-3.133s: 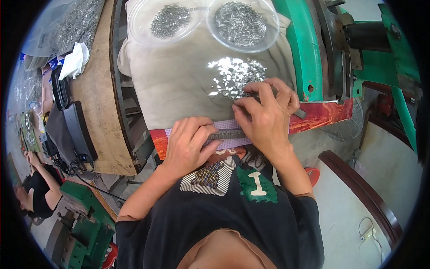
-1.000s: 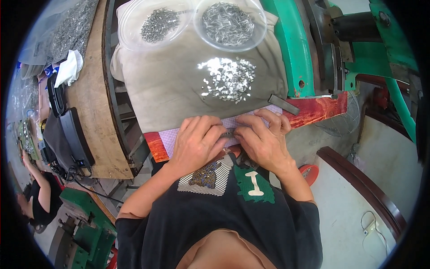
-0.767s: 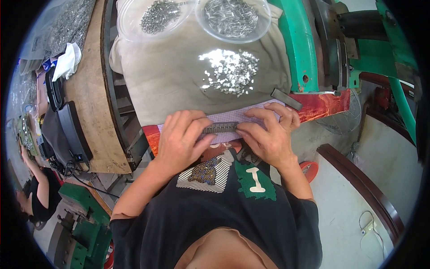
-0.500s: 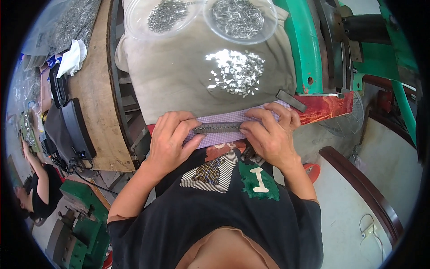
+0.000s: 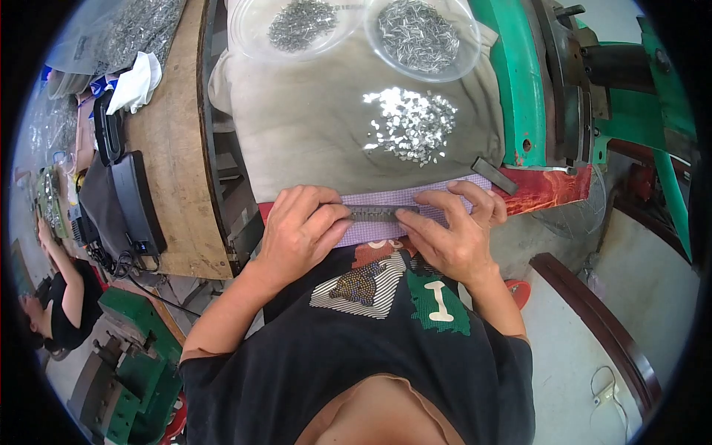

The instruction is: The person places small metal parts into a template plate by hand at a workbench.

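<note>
A narrow dark metal bar [image 5: 373,213] with a row of notches along it lies level in front of my body, over a purple checked cloth [image 5: 354,238]. My left hand [image 5: 298,228] pinches its left end between thumb and fingers. At the other end, the thumb and bent fingers of my right hand [image 5: 458,236] grip the bar. Beyond my hands, a loose pile of small shiny metal pieces [image 5: 411,127] rests on a beige cloth [image 5: 304,126]. A second dark bar [image 5: 495,176] lies slantwise past my right fingers.
Two clear round tubs [image 5: 475,53] of small metal parts stand at the back. A green machine [image 5: 519,96] rises at the right beside the red table edge [image 5: 545,194]. At left are a wooden bench [image 5: 170,185], a white cloth [image 5: 136,83] and another person [image 5: 63,289].
The whole view has shifted, so everything sits slightly farther right. The bar seems slightly turned, its notched face now looking lighter. Both hands stay at its ends.
</note>
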